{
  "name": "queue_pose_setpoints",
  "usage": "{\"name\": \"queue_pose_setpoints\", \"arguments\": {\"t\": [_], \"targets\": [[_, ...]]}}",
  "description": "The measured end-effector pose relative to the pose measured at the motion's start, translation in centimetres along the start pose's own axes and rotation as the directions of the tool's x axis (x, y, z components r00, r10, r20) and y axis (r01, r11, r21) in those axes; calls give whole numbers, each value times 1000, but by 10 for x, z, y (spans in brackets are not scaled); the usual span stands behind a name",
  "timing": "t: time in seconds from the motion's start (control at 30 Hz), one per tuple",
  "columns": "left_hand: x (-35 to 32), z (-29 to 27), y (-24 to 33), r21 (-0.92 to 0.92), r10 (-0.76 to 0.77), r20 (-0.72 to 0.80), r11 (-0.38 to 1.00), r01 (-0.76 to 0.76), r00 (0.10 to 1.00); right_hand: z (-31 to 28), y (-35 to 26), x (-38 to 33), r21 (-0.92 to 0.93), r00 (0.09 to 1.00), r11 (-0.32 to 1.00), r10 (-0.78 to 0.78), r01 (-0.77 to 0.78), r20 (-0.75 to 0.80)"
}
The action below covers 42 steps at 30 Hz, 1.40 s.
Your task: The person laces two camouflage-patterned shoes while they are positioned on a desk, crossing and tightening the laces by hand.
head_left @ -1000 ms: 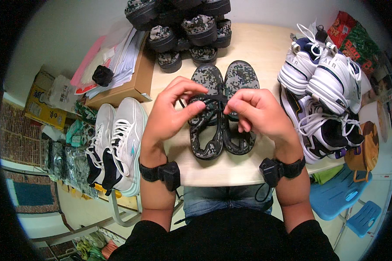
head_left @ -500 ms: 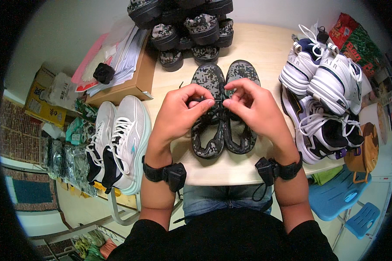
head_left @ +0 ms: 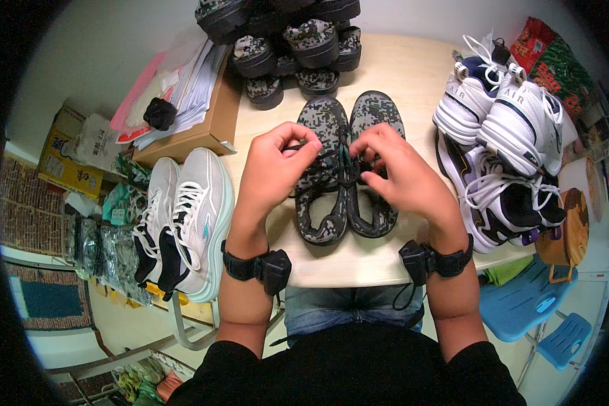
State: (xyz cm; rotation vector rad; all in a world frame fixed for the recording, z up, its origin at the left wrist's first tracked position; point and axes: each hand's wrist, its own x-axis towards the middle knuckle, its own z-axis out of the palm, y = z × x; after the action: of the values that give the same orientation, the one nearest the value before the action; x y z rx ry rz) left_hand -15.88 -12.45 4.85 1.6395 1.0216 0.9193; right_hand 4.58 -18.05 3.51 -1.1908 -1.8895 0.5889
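Observation:
A pair of grey camouflage shoes [head_left: 331, 216] with black laces lies side by side in the middle of the pale wooden table [head_left: 413, 74]. My left hand [head_left: 274, 169] pinches a black lace [head_left: 318, 177] over the left shoe. Over the right shoe, my right hand [head_left: 399, 172] pinches the laces where the two shoes meet. Both wrists wear black bands.
More camouflage shoes [head_left: 298, 40] are stacked at the table's far edge. White and purple sneakers [head_left: 504, 142] fill the right side; a white pair [head_left: 186, 216] hangs off the left edge. A cardboard box [head_left: 193, 125] with papers is far left. A blue stool [head_left: 521, 308] stands lower right.
Both hands have shifted up along the shoes and drawn the black laces together between the pair; the shoes stay in place.

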Motion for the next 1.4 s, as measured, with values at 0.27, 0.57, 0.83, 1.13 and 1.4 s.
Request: {"name": "queue_pose_setpoints", "arguments": {"t": [0.27,0.57,0.83,1.13,1.4], "targets": [[-7,-9,11,-122,96,185,990,-74,978,2,-13,16,656,911,686,412,-315,7],[1,5,0,0,-26,75,1000,26,997,9,-6,15,795,914,589,386,-144,-121],[-2,8,4,56,-75,100,996,70,992,6,4,11,471,942,825,331,-314,49],[-1,9,1,146,5,88,989,-18,996,8,4,11,422,940,847,338,-324,43],[0,9,-5,166,60,111,983,-78,992,8,2,11,440,927,823,370,-360,66]]}}
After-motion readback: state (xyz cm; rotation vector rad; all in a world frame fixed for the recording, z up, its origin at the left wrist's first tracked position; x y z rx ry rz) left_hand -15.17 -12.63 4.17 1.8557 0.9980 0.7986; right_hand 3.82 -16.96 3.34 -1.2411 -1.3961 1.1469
